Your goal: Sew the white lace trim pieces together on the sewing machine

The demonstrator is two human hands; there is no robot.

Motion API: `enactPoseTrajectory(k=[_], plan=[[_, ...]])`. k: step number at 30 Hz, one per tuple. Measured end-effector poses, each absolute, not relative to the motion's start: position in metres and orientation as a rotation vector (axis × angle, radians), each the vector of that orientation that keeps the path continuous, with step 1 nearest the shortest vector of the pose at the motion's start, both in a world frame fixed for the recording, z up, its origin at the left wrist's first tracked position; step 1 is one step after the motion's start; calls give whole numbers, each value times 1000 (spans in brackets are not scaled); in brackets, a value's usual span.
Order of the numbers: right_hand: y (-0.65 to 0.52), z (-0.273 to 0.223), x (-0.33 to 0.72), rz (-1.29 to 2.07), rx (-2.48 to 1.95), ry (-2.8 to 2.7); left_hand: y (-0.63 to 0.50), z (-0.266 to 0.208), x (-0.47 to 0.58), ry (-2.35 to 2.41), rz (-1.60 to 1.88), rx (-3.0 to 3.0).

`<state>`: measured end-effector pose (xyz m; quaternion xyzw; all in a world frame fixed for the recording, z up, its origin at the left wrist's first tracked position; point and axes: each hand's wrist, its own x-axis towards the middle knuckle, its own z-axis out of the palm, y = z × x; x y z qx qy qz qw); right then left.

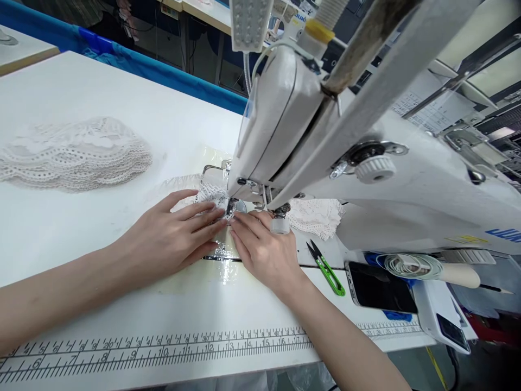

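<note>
White eyelet lace fabric (214, 194) lies under the needle area of a white sewing machine (280, 103). My left hand (175, 231) rests on the lace just left of the presser foot (232, 206), its fingers stretched out and slightly spread. Close to the foot's right side, my right hand (264, 244) lies palm down with fingers extended, their tips by the fabric edge. The machine head partly covers this hand's far side. More of the lace (315, 217) shows behind the right hand, to the right of the needle.
A stack of white lace pieces (77, 155) sits on the left of the table (81, 228). Green thread snips (326, 269), a black phone (380, 287) and a coil of pale tape (411, 266) lie at the right. A printed ruler (163, 350) runs along the front edge.
</note>
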<state>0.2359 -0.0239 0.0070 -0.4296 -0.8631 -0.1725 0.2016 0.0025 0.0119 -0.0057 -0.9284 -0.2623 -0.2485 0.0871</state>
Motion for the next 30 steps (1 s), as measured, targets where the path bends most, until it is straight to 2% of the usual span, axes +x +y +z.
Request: enactPoseTrajectory(k=[30], plan=[[-17,-2,236,-638,-1285,-2408,22,-7,3,-802,-701,-2770]])
